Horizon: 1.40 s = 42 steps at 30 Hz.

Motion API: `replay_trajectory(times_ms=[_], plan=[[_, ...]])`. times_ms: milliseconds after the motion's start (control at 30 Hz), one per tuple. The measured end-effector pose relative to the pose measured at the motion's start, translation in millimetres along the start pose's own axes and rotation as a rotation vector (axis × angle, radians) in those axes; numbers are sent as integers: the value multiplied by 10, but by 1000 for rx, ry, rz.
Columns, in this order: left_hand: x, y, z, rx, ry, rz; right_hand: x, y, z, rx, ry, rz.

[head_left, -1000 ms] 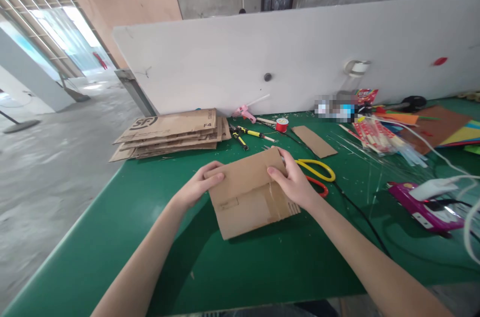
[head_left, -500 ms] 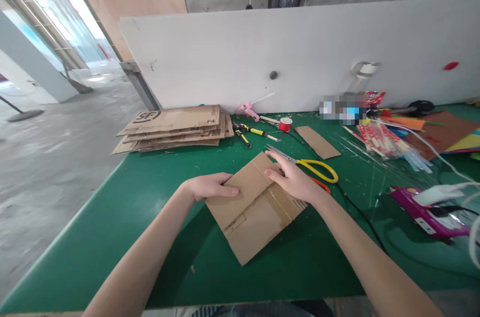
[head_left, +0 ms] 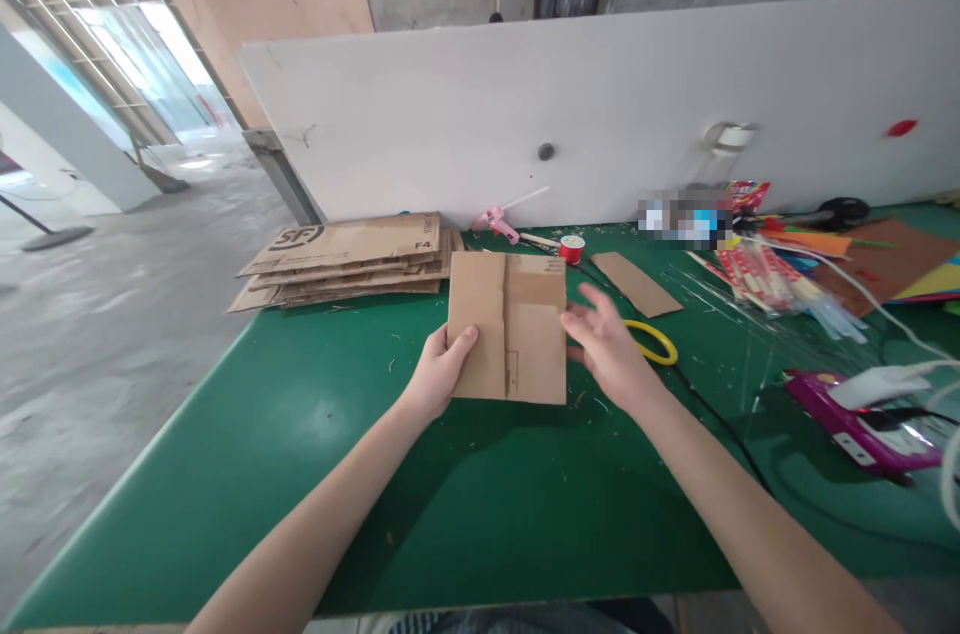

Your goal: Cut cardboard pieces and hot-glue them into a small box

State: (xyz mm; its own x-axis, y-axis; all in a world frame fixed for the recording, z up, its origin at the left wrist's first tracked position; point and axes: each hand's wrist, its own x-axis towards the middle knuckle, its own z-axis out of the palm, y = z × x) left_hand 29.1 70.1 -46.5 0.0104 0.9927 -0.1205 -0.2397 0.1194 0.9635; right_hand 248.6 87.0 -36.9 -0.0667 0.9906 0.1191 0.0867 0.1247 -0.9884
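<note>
A square piece of brown cardboard (head_left: 536, 334) is held up above the green table, with a seam running down its face. My left hand (head_left: 442, 369) grips its left edge, thumb in front and the other fingers behind. At the right edge is my right hand (head_left: 606, 344), its fingers spread; a fingertip is at or very near the cardboard. Behind that hand, the yellow-handled scissors (head_left: 660, 344) lie on the table, mostly hidden.
Flattened cardboard boxes (head_left: 352, 249) are stacked at the back left. A pink glue gun (head_left: 496, 222), a red spool (head_left: 571, 250) and a cardboard strip (head_left: 636, 284) lie along the back. A purple power strip (head_left: 862, 429) with cables sits on the right.
The cardboard has turned from a slanted position to upright and risen. My right hand has let go of its top and moved to the right edge, fingers opened.
</note>
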Motion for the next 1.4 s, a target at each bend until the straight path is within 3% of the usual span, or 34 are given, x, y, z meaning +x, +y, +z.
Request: replay_trajectory(times_ms=[67,100,300,367,467,533,600,667,800,933,1067,1167,1300,1400], plan=[[13,-79,31,-33,53,-5,-37,48,73,54,-202,64],[16,-105,39,-36,56,-4,-57,72,114,55,-237,55],[-17,-99,46,-44,-9,22,-85,96,180,-91,-177,-64],[-15,-74,31,-55,-10,10,-56,33,78,-294,-130,-156],[14,-50,-19,-76,34,13,-2,-73,-170,-832,12,-244],[40,-41,-62,-95,87,24,31,-104,-353,-1175,-4,-101],[64,-38,-103,-110,125,27,57,-89,-506,-1391,-136,102],[84,-39,-135,-109,131,33,79,-48,-609,-1464,-239,187],[102,-42,-178,-94,115,65,126,-10,-697,-1443,-328,215],[88,-29,-203,-99,100,86,157,-60,-722,-1310,-379,355],[100,-5,-203,-155,148,108,93,-62,-697,-1176,-111,291],[155,65,-190,-248,236,119,-20,-45,-613,-658,-21,311],[227,256,-163,-410,316,126,-171,-69,-466,266,-259,473],[236,396,-144,-491,361,72,-276,-109,-371,504,-404,581]])
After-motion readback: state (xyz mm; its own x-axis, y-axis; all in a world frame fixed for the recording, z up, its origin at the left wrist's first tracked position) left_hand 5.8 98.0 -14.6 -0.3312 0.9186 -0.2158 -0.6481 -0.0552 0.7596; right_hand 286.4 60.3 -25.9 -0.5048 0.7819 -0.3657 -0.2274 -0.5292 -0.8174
